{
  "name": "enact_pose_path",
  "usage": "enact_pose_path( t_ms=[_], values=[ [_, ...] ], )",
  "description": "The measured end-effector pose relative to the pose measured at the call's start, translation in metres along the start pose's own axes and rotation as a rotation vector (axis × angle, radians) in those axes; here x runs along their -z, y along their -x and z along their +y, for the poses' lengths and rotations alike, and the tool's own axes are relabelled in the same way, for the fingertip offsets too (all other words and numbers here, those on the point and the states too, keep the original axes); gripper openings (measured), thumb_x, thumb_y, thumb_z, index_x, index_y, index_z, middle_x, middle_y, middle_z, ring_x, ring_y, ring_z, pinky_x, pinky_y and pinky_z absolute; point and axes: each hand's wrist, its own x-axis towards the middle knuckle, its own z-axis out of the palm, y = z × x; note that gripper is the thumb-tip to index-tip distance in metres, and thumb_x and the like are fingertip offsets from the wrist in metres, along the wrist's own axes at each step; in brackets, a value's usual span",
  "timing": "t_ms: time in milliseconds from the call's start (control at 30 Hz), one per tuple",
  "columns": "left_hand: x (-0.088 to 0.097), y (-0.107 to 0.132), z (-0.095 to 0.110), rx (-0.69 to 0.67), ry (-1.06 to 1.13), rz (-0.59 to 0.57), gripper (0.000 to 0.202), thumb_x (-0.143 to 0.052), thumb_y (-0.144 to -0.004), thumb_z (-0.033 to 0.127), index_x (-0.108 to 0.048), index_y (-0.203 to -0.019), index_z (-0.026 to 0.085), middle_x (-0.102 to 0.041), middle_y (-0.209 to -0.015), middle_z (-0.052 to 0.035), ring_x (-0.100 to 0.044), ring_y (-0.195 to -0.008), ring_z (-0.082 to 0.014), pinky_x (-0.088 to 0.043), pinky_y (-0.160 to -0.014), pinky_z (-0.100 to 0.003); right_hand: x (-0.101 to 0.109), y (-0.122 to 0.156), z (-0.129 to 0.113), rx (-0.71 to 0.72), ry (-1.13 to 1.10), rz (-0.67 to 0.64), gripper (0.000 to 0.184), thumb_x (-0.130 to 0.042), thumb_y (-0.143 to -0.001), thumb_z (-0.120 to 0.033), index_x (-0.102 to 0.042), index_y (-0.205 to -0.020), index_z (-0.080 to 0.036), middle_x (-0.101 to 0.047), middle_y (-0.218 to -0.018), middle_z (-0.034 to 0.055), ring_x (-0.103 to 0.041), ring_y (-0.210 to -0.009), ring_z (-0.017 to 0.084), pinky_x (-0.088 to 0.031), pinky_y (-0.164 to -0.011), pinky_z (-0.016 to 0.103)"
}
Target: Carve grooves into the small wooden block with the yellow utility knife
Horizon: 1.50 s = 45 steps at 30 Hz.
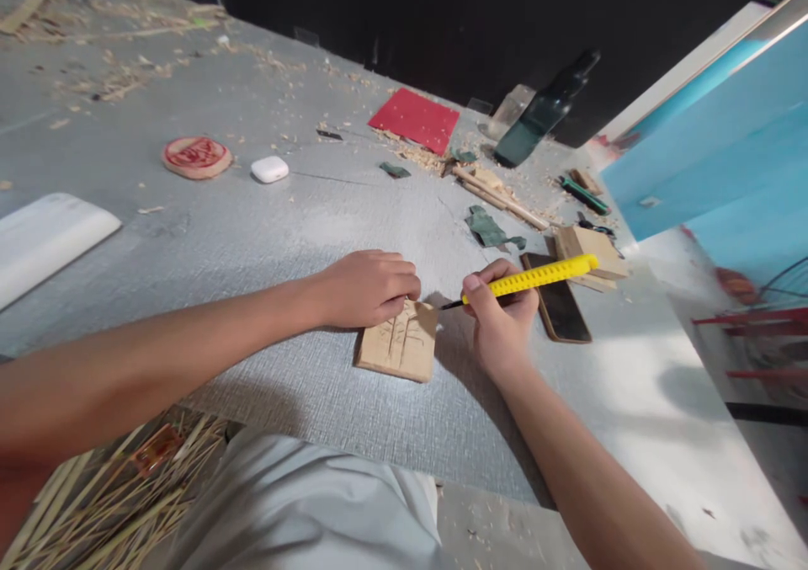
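A small square wooden block (413, 347) with carved lines lies on the grey table in front of me. My left hand (372, 288) is closed over its upper left edge, fingers curled and pressing it down. In my right hand (502, 322) is a yellow utility knife (536, 276), gripped near its front end. The dark blade points left, its tip close to the block's upper right corner; whether it touches the wood I cannot tell. A phone (559, 305) lies just right of my right hand.
Beyond my hands are green cloth scraps (489, 228), thin sticks (502, 199), a red sheet (415, 119) and a dark glass bottle (546, 111). A wood block (590, 252) sits behind the phone. Further left are a white case (269, 169), a round red-marked disc (197, 157) and wood shavings.
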Motion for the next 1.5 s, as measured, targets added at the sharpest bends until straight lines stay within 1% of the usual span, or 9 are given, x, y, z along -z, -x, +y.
enact_pose_path(
  t_ms=[167,367,467,667,900,1033,1133,1267,1500],
  values=[
    [-0.001,0.0,0.0,-0.009,-0.008,0.004,0.02,-0.046,-0.101,0.016,-0.066,-0.102,0.018,-0.067,-0.098,-0.0034,-0.06,-0.096,-0.0196,-0.042,-0.087,-0.034,-0.002,0.004,0.002,-0.026,-0.027,-0.055,0.029,-0.082,-0.084,-0.032,-0.058,-0.073,-0.022,-0.049,-0.062,-0.0053,-0.042,-0.053,0.011,-0.029,-0.049,0.027],
    [-0.001,0.0,-0.001,-0.011,-0.011,0.005,0.02,-0.047,-0.1,0.017,-0.067,-0.102,0.018,-0.068,-0.098,-0.0043,-0.061,-0.096,-0.0199,-0.042,-0.087,-0.034,-0.004,0.004,0.0,-0.055,-0.026,-0.049,0.031,-0.082,-0.084,-0.033,-0.055,-0.073,-0.021,-0.047,-0.058,-0.0065,-0.039,-0.05,0.009,-0.027,-0.046,0.026],
    [-0.001,0.0,-0.001,-0.013,-0.014,0.011,0.021,-0.047,-0.1,0.016,-0.067,-0.102,0.018,-0.068,-0.098,-0.0045,-0.061,-0.096,-0.0199,-0.043,-0.087,-0.034,-0.006,0.003,-0.005,-0.039,0.037,-0.026,0.03,-0.081,-0.082,-0.031,-0.055,-0.07,-0.021,-0.046,-0.057,-0.0065,-0.038,-0.049,0.009,-0.026,-0.045,0.025],
    [-0.001,-0.001,0.0,0.011,-0.029,0.003,0.019,-0.048,-0.1,0.017,-0.067,-0.102,0.018,-0.068,-0.098,-0.0044,-0.061,-0.096,-0.0201,-0.042,-0.087,-0.034,-0.012,0.004,-0.021,0.044,0.203,0.093,0.024,-0.075,-0.076,-0.024,-0.053,-0.066,-0.021,-0.045,-0.054,-0.0063,-0.038,-0.047,0.009,-0.029,-0.044,0.024],
    [0.0,-0.001,0.001,0.022,-0.009,0.003,0.018,-0.049,-0.1,0.016,-0.067,-0.101,0.017,-0.069,-0.099,-0.0043,-0.062,-0.097,-0.0196,-0.042,-0.086,-0.033,-0.015,0.007,-0.027,0.162,0.284,0.13,0.02,-0.071,-0.076,-0.02,-0.053,-0.067,-0.022,-0.048,-0.055,-0.006,-0.041,-0.048,0.009,-0.033,-0.045,0.024],
    [-0.001,-0.002,0.001,0.018,0.005,0.011,0.018,-0.049,-0.099,0.015,-0.067,-0.101,0.017,-0.069,-0.1,-0.0044,-0.062,-0.096,-0.0192,-0.042,-0.086,-0.033,-0.011,0.01,-0.023,0.233,0.267,0.076,0.02,-0.072,-0.078,-0.02,-0.054,-0.069,-0.023,-0.049,-0.057,-0.0058,-0.043,-0.049,0.01,-0.033,-0.046,0.025],
    [-0.001,-0.002,0.001,0.012,0.013,0.016,0.019,-0.048,-0.099,0.014,-0.066,-0.101,0.017,-0.069,-0.101,-0.0048,-0.062,-0.095,-0.019,-0.042,-0.087,-0.033,-0.007,0.009,-0.017,0.259,0.177,0.016,0.021,-0.072,-0.08,-0.021,-0.053,-0.072,-0.023,-0.05,-0.059,-0.0056,-0.043,-0.051,0.011,-0.033,-0.047,0.025],
    [-0.001,-0.002,0.0,0.013,0.009,0.004,0.02,-0.047,-0.1,0.015,-0.066,-0.101,0.017,-0.069,-0.1,-0.0049,-0.061,-0.096,-0.0192,-0.042,-0.088,-0.033,-0.003,0.004,-0.009,0.222,0.075,0.015,0.02,-0.071,-0.08,-0.023,-0.053,-0.071,-0.023,-0.051,-0.06,-0.0052,-0.044,-0.052,0.011,-0.034,-0.049,0.026],
    [-0.002,-0.002,-0.001,0.013,0.003,0.004,0.021,-0.047,-0.1,0.016,-0.067,-0.103,0.017,-0.069,-0.101,-0.0048,-0.061,-0.097,-0.0196,-0.043,-0.087,-0.034,-0.001,0.001,-0.003,0.069,0.025,0.052,0.018,-0.071,-0.078,-0.025,-0.054,-0.07,-0.023,-0.049,-0.062,-0.0047,-0.045,-0.056,0.012,-0.033,-0.052,0.027]
  ],
)
